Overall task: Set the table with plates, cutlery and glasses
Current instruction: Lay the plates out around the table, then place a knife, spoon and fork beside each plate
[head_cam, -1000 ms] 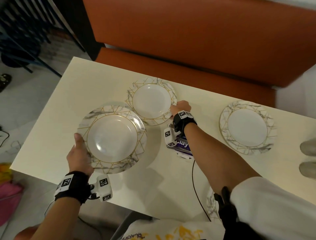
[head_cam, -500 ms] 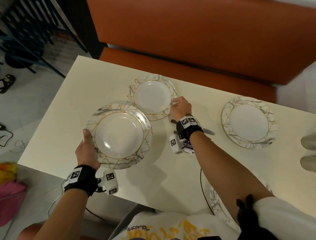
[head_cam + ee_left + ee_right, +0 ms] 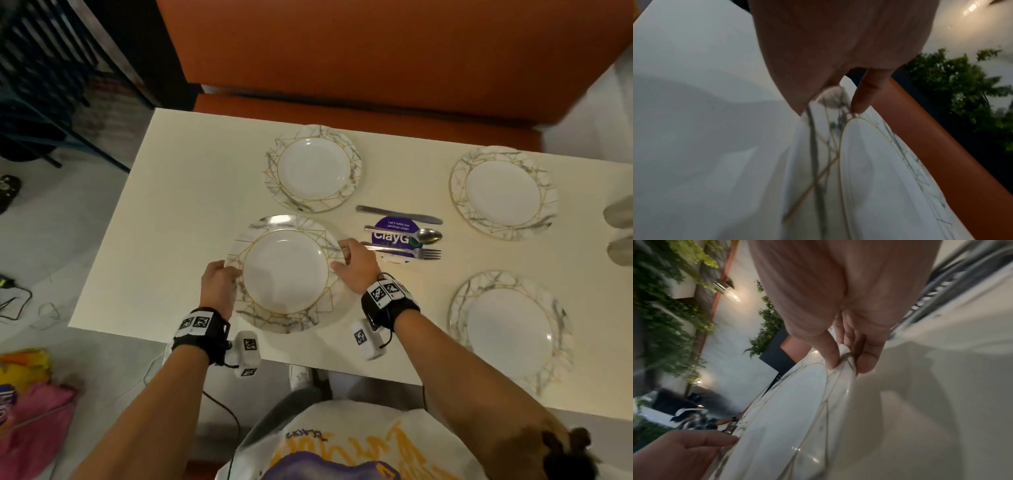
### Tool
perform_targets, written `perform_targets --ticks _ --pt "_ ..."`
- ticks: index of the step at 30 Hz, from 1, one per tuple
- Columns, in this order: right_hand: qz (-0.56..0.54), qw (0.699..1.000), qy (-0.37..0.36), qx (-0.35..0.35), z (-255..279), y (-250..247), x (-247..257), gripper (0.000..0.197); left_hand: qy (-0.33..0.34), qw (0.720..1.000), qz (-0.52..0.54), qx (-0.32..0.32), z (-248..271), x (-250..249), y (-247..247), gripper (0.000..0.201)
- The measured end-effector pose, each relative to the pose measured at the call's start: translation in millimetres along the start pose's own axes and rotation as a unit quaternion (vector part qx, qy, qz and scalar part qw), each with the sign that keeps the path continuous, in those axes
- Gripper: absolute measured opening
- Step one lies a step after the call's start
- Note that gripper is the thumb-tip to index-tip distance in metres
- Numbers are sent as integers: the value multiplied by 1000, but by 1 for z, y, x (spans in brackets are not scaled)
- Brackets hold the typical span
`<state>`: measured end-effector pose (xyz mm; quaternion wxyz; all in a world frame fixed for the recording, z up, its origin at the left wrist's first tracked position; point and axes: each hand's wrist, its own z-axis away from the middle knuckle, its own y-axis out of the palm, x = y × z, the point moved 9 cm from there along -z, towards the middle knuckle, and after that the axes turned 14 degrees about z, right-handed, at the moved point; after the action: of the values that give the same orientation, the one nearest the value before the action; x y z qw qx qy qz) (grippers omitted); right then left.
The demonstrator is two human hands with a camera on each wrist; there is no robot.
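1. Left hand point(image 3: 219, 284) pinches the near plate point(image 3: 284, 274) at its left rim, thumb on top, steadying it by the table point(image 3: 164, 240) edge.
2. Right hand point(image 3: 356, 265) clamps the opposite rim, a two-sided hold for level placing.
3. Rightward, knife point(image 3: 399, 214), spoon point(image 3: 404, 234) and fork point(image 3: 407, 251) crowd close; little room there.

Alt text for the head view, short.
Both hands, left and right, hold a marble-rimmed plate by its edges at the near side of a cream table. Three more plates, a knife, spoon and fork lie around.
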<state>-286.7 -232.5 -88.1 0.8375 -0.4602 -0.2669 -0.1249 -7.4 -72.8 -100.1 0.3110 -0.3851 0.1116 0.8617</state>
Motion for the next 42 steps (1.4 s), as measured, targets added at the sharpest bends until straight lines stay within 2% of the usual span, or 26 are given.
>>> perform_targets --ticks 6,12,27,31,37,42 --pt "-6 998 52 -27 34 21 -19 52 60 980 -184 34 -16 10 -15 28" --pt "-18 995 86 -41 58 44 -28 54 94 958 -263 63 -24 17 -23 32" --pt "-23 991 124 -50 74 63 -33 57 117 947 -283 100 -27 14 -34 45" --pt "-19 991 120 -50 77 55 -33 51 153 932 -316 85 -24 1 -31 43" --pt "-26 985 137 -106 77 9 -53 36 255 897 -348 93 -10 -26 11 32" --pt "-18 976 150 -155 67 -47 -76 24 294 873 -350 169 17 -32 90 22"
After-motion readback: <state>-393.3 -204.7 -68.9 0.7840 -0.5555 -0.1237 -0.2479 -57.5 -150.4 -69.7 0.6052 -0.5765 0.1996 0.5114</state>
